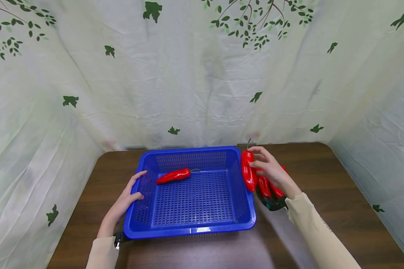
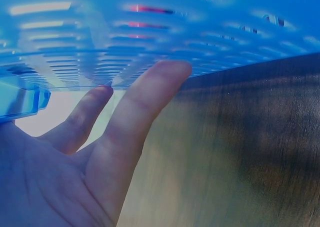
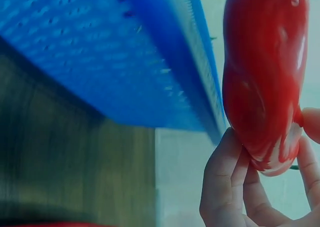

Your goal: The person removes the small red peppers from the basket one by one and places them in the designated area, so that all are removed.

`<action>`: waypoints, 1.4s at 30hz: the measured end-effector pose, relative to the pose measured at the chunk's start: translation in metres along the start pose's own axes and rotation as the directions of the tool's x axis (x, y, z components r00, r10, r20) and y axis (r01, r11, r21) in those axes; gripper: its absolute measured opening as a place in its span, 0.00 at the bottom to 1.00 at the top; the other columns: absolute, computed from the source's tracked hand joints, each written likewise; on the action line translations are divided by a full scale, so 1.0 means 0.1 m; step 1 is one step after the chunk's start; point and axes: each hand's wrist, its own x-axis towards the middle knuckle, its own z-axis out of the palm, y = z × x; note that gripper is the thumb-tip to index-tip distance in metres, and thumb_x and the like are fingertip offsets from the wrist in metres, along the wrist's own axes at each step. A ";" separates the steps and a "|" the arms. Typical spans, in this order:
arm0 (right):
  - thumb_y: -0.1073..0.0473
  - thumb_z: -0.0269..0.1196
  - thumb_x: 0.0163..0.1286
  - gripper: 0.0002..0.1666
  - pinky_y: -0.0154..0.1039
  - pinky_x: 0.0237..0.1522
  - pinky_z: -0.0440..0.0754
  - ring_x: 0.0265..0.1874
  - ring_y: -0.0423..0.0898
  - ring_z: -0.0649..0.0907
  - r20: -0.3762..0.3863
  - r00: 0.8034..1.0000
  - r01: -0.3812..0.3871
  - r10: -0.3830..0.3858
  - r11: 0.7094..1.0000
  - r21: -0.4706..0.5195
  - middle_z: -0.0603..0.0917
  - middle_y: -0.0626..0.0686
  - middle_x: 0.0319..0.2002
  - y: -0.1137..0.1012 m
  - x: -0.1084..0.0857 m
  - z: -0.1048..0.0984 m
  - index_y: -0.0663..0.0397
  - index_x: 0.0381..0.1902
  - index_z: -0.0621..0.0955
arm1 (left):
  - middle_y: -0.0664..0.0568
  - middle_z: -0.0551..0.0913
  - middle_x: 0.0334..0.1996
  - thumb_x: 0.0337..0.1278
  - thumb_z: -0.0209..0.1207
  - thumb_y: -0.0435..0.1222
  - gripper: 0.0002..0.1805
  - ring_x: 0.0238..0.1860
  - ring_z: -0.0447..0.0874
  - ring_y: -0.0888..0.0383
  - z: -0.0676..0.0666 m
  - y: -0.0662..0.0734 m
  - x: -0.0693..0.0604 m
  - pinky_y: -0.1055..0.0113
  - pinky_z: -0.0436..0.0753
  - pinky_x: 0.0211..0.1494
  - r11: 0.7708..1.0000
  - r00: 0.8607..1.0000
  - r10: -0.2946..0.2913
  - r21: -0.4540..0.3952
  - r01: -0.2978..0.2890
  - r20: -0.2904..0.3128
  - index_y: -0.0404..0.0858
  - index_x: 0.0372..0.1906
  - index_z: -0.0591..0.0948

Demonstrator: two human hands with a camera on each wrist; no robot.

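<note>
A blue perforated basket (image 1: 195, 228) takes up the middle of the table. My left hand (image 1: 124, 203) grips its left side, thumb and a finger over the rim; in the left wrist view, other fingers (image 2: 150, 97) lie against the outside of the basket. Inside the basket, near its far left, lies one red chili pepper (image 1: 175, 175). My right hand (image 1: 271, 168) holds another red chili pepper (image 1: 247, 172) near its stem end, just at the basket's right rim. In the right wrist view the held pepper (image 3: 265, 77) hangs tip away from the fingers.
More red chili peppers (image 1: 264, 186) lie on the brown wooden table (image 1: 316, 194) right of the basket, partly hidden under my right hand and wrist strap (image 1: 274, 203). A pale leaf-patterned curtain (image 1: 195, 74) borders the table's back and sides.
</note>
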 end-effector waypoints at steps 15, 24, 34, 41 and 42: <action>0.66 0.54 0.67 0.28 0.48 0.45 0.78 0.52 0.55 0.72 -0.076 0.996 -0.047 0.042 0.996 -0.073 0.65 0.65 0.61 0.17 -0.17 -0.32 0.52 0.64 0.62 | 0.37 0.43 0.70 0.52 0.47 0.25 0.42 0.59 0.57 0.33 0.00 -0.01 0.00 0.52 0.74 0.46 1.000 1.000 0.004 -0.012 -0.004 0.004 0.49 0.74 0.51; 0.66 0.53 0.68 0.26 0.45 0.45 0.78 0.51 0.50 0.73 -0.080 0.996 -0.035 0.031 0.998 -0.055 0.65 0.62 0.59 0.23 -0.27 -0.48 0.47 0.62 0.64 | 0.38 0.43 0.71 0.52 0.47 0.25 0.42 0.60 0.56 0.32 0.01 -0.01 0.01 0.51 0.74 0.46 1.000 1.000 -0.018 -0.012 0.018 -0.006 0.50 0.74 0.51; 0.63 0.54 0.69 0.24 0.44 0.44 0.78 0.47 0.47 0.75 -0.089 0.995 -0.047 0.042 0.998 -0.050 0.67 0.59 0.56 0.28 -0.36 -0.60 0.47 0.62 0.64 | 0.38 0.43 0.71 0.51 0.47 0.26 0.42 0.59 0.56 0.32 0.01 -0.02 0.01 0.51 0.74 0.46 1.000 1.000 -0.010 -0.014 0.010 -0.010 0.49 0.74 0.51; 0.61 0.55 0.70 0.24 0.43 0.44 0.79 0.47 0.46 0.75 -0.121 0.991 -0.066 0.058 0.996 -0.063 0.68 0.56 0.56 0.36 -0.41 -0.71 0.46 0.61 0.64 | 0.37 0.42 0.71 0.51 0.46 0.26 0.42 0.60 0.56 0.31 0.01 -0.02 0.00 0.49 0.75 0.46 1.000 1.000 -0.017 -0.012 0.016 -0.009 0.50 0.74 0.51; 0.61 0.55 0.70 0.24 0.43 0.44 0.79 0.47 0.46 0.76 -0.125 0.991 -0.063 0.054 0.995 -0.071 0.69 0.55 0.55 0.36 -0.42 -0.73 0.46 0.61 0.64 | 0.37 0.42 0.71 0.52 0.46 0.26 0.42 0.60 0.56 0.31 0.01 -0.02 0.00 0.49 0.75 0.45 1.000 1.000 -0.017 -0.012 0.017 -0.007 0.50 0.74 0.51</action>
